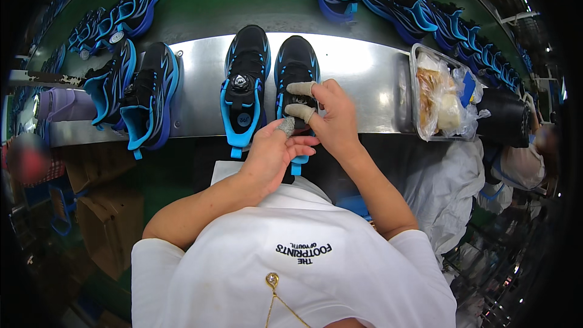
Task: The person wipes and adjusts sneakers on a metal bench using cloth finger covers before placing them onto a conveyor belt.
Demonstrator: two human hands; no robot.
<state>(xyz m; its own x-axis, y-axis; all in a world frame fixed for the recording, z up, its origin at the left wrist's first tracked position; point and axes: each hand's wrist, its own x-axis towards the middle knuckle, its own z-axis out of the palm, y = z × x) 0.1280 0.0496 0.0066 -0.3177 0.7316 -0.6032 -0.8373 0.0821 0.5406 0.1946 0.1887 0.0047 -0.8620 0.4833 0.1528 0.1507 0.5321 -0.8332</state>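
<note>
Shoes: four black-and-blue sneakers on the steel shelf point(364, 79), two before the person.
Grip: right hand point(334, 118) clasped the right-hand black-and-blue sneaker point(296, 64); left hand point(270, 155) pinched a small grey pad point(286, 126) at its heel.

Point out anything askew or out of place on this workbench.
The left pair of shoes sits slanted with its heels overhanging the steel bench, unlike the straight pair in the middle, where both hands work on the right shoe. A tray of crumpled plastic bags sits at the right.
</note>
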